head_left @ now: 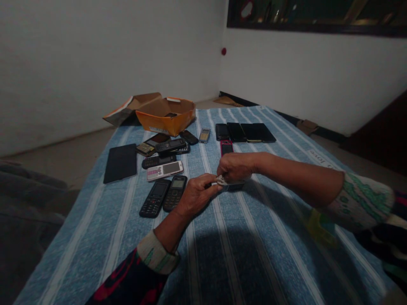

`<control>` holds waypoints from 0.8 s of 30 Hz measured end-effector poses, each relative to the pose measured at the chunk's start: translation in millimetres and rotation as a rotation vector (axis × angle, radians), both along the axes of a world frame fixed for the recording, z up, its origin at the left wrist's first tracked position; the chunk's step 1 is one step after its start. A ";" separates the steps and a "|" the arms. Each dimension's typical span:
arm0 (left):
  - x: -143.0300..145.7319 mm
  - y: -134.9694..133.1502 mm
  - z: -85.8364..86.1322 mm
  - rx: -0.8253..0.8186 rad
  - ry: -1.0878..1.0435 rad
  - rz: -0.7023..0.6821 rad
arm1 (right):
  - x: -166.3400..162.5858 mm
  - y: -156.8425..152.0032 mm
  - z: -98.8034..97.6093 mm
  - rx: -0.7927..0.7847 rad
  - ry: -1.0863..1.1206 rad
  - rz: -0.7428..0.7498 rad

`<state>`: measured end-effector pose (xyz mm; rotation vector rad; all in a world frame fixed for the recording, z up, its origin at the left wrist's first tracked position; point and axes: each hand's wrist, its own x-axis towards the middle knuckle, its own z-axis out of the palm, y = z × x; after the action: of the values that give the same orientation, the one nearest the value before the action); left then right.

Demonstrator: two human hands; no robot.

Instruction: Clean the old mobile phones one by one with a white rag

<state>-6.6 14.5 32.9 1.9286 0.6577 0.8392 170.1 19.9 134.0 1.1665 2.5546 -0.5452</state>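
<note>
Near the middle of the cloth, my left hand (199, 192) grips the left end of a dark phone (235, 186), mostly covered by the hands. My right hand (235, 166) is closed around a small crumpled white cloth (221, 181) and presses it on the phone's top. Just beyond my right hand lies a pink-edged phone (227, 147). Beside my left wrist are two black keypad phones, one on the left (155, 198) and one on the right (175, 193). A white and pink phone (165, 170) lies above them.
A dark tablet (121, 163) lies at the left edge. Several more phones (171, 145) are piled by an open orange box (162, 120). At the back right, black smartphones (251, 132) form a row. A yellow item (321, 231) lies under my right forearm. White walls stand behind.
</note>
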 end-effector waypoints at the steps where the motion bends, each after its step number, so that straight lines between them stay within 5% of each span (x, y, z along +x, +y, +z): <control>1: 0.1 -0.3 0.6 -0.002 0.000 -0.003 | 1.0 -0.7 -0.5 -0.002 0.013 -0.003; 10: 1.5 -0.4 4.1 -0.142 -0.008 -0.022 | 14.0 -4.8 -18.4 -0.084 0.224 -0.113; 24: -3.9 6.0 4.8 0.120 0.118 -0.132 | -2.0 -4.7 -11.4 -0.042 0.048 -0.037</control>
<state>-10.5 20.5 37.7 2.1174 0.5533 0.7003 168.0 15.2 122.6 1.2021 2.5530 -0.6392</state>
